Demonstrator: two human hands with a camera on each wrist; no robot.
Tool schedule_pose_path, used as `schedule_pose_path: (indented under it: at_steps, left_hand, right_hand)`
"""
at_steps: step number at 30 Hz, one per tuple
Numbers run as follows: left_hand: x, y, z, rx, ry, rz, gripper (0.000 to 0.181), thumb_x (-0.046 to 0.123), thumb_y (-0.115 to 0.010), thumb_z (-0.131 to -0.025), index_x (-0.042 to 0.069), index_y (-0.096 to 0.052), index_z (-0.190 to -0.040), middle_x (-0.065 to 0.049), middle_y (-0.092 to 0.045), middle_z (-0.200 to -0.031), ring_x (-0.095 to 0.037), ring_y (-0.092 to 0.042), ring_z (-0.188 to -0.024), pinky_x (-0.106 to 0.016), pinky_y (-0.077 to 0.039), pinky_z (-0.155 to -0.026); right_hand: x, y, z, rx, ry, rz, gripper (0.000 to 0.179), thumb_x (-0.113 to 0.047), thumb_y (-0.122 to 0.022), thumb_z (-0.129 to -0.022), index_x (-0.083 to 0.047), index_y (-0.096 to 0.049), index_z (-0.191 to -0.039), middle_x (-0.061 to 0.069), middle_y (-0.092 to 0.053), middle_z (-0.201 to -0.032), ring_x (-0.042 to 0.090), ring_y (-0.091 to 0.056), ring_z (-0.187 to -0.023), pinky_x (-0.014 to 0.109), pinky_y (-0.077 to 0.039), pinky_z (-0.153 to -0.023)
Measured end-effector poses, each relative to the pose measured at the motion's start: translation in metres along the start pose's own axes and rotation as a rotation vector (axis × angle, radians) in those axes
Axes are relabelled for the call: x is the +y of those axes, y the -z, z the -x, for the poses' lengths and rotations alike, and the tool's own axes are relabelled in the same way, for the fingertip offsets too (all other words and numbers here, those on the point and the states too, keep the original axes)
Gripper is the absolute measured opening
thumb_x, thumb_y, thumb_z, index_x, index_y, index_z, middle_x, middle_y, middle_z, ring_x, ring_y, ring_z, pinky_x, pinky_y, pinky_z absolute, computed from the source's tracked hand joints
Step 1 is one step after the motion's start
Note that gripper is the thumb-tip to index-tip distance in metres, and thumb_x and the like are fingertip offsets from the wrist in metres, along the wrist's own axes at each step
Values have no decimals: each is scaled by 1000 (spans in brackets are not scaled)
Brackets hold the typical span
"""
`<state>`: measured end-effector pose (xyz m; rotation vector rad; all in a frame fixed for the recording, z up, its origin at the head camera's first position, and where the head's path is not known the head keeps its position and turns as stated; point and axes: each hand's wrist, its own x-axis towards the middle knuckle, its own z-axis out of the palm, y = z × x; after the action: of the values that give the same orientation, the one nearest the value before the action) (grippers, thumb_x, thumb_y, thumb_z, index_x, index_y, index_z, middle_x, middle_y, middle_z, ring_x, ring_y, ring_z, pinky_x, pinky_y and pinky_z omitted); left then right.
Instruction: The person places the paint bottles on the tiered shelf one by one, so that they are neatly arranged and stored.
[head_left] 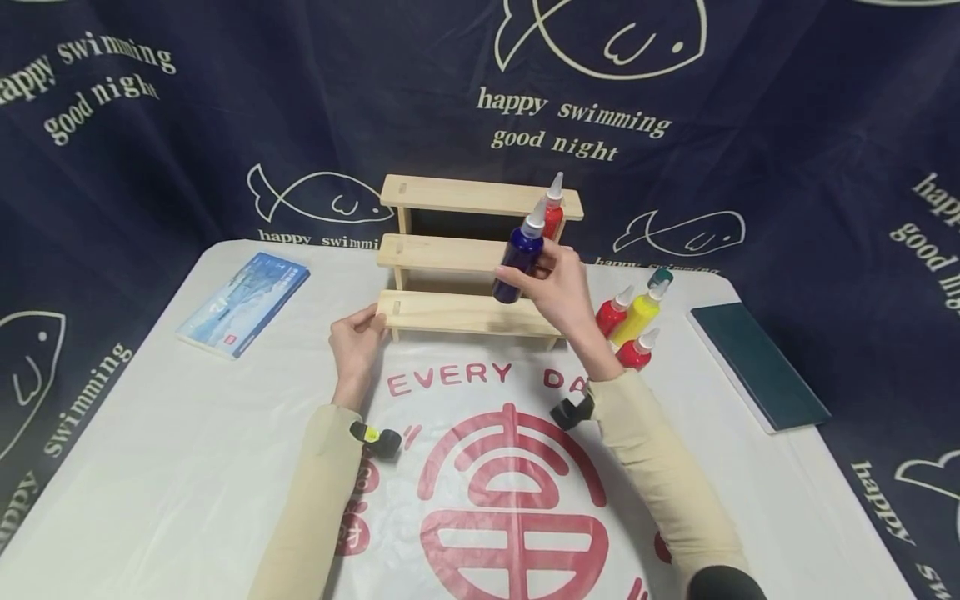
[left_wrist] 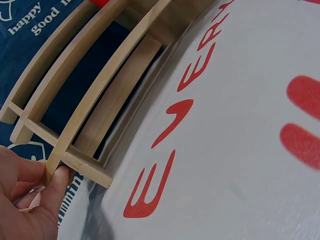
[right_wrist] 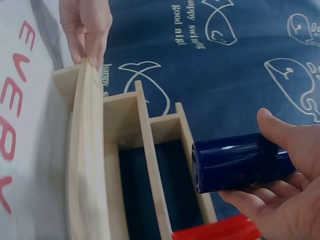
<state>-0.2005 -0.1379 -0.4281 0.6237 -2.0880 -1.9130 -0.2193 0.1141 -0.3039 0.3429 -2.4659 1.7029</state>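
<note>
A three-tier wooden rack (head_left: 465, 310) stands at the back of the table. At the left end of its lowest board, my left hand (head_left: 356, 343) pinches the wood; the left wrist view shows thumb and fingers (left_wrist: 54, 192) on either side of that board. My right hand (head_left: 562, 287) grips a dark blue squeeze bottle (head_left: 517, 260) with a clear pointed cap, held up in front of the rack's right part. The right wrist view shows the bottle's base (right_wrist: 196, 167) turned toward the rack. Just behind it is a red squeeze bottle (head_left: 552, 218), its lower part hidden by my hand.
Right of the rack stand red bottles (head_left: 611, 315), a yellow bottle (head_left: 637, 317) and a dark green-topped one (head_left: 660, 277). A dark green book (head_left: 757, 367) lies at the right, a blue-white book (head_left: 247, 304) at the left. Patterned dark cloth (head_left: 315, 100) hangs behind the table.
</note>
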Motion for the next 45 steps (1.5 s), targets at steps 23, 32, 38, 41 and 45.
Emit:
schedule_pose_path:
  at_steps: [23,32,38,41,45]
  left_hand:
    - [-1,2,1,-4,-33,-22,32,4,-61,-92,-3,-63,-124,-24,-65,-120,-31,-69,-104,-20,-60,-79]
    - [0,3,0,-8,-35,-5,33,4,-62,-92,-2,-63,-123,-24,-65,-120,-30,-69,-103,-19,-60,-79]
    - [2,1,0,-7,-37,-8,32,5,-62,-92,-2,-64,-123,-24,-65,-120,-31,-69,-104,-20,-60,-79]
    - [0,2,1,-4,-28,-17,32,5,-62,-92,-2,-64,-124,-24,-65,-120,-30,-69,-104,-20,-60,-79]
    - [-1,2,2,-9,-33,-18,32,6,-61,-93,-2,-63,-124,-24,-64,-122,-30,-68,-105,-18,-59,-79]
  right_hand:
    - [17,-55,-64,96,-63,-19,45,-15,-76,-85,0,-60,-125,18,-68,-119,26,-65,-109,35,-56,-95]
    - [17,-60,-72,73,-68,51,44,-18,-76,-86,-2,-60,-125,15,-68,-121,24,-65,-109,33,-55,-97]
    - [15,-56,-74,34,-81,99,45,-21,-75,-87,-3,-59,-124,16,-68,-120,25,-64,-109,35,-54,-97]
    - [14,-56,-72,2,-91,123,50,-25,-75,-87,-3,-55,-127,16,-67,-120,26,-63,-110,37,-53,-98]
    - [10,-52,-69,-33,-96,151,66,-31,-74,-87,-4,-44,-139,17,-62,-129,26,-59,-118,38,-52,-102]
